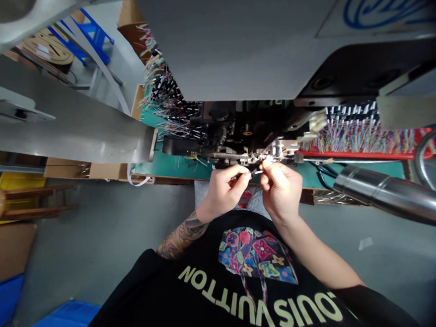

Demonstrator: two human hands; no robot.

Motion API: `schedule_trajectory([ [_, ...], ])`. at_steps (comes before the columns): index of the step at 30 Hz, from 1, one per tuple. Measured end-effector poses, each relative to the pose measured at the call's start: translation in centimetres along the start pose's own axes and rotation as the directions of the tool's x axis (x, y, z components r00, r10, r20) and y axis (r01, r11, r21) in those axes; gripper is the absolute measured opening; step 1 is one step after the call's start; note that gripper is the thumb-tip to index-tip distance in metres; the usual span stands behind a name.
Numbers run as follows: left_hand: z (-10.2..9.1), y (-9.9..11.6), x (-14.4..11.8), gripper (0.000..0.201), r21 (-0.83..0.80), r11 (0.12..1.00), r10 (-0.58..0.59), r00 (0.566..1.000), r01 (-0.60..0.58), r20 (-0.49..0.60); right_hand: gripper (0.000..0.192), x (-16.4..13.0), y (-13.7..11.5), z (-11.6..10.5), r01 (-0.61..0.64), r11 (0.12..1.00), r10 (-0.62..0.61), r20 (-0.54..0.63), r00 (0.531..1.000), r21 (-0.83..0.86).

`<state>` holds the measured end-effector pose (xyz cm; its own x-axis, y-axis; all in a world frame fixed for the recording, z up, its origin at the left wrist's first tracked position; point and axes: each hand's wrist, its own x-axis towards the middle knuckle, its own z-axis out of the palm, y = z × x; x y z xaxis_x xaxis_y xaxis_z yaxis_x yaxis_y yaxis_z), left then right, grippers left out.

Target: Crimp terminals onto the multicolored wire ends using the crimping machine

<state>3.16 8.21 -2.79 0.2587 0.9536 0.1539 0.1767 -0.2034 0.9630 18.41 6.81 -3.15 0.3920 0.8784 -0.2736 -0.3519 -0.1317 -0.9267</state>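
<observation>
Both hands meet at the front of a crimping-type machine (240, 154), under its bright work light. My left hand (223, 189) pinches one end of a short black cable (256, 172) between thumb and forefinger. At the cable's other side, my right hand (282, 186) is closed on its white section, with the fingertips touching or nearly touching the machine's metal working parts. The fine wire ends at those fingertips are too small and glaring to make out.
Cables with multicoloured wire ends (164, 97) are heaped at the left on the green tabletop (196, 171). More lie in a red tray (352, 155) at the right. A metal lamp (388, 194) juts in from the right. The grey machine housing (247, 42) hangs overhead.
</observation>
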Motion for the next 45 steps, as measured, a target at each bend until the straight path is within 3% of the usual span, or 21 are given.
schedule_trajectory([
  [6,-0.9,-0.4,0.6,0.029,-0.227,0.956,-0.157,0.978,0.186,0.14,0.027,0.6,0.0,-1.5,-0.025,0.998,0.035,0.162,0.986,-0.063],
  [11,-1.7,-1.0,0.9,0.034,-0.3,0.9,-0.203,0.913,0.316,0.353,0.029,1.1,-1.4,-3.0,-0.013,0.98,0.103,0.448,0.888,-0.2],
  [13,-1.8,-0.8,0.9,0.031,-0.258,0.91,-0.213,0.901,0.323,0.379,0.026,1.2,-1.9,-3.1,0.026,0.971,0.097,0.489,0.867,-0.238],
  [16,-1.9,-0.2,0.7,0.026,-0.186,0.936,-0.222,0.912,0.298,0.346,0.025,1.0,-2.0,-3.1,0.087,0.962,0.038,0.445,0.895,-0.258],
  [23,-1.3,1.1,0.2,0.026,-0.073,0.975,-0.192,0.964,0.208,0.185,0.028,0.4,-0.2,-2.7,0.175,0.953,-0.126,0.2,0.972,-0.247],
  [30,-0.4,1.1,-0.1,0.025,-0.033,0.984,-0.171,0.982,0.174,0.077,0.036,0.2,-1.0,-0.7,-0.024,0.998,0.028,0.071,0.997,-0.063],
  [40,-0.3,1.0,0.2,0.029,-0.085,0.99,-0.112,0.993,0.115,0.04,0.036,0.3,-1.2,-0.1,-0.063,0.997,0.068,0.106,0.992,-0.048],
  [45,-0.4,1.2,0.3,0.03,-0.051,0.993,-0.1,0.994,0.102,0.033,0.033,0.2,-1.2,0.1,-0.077,0.996,0.074,0.092,0.993,0.035],
])
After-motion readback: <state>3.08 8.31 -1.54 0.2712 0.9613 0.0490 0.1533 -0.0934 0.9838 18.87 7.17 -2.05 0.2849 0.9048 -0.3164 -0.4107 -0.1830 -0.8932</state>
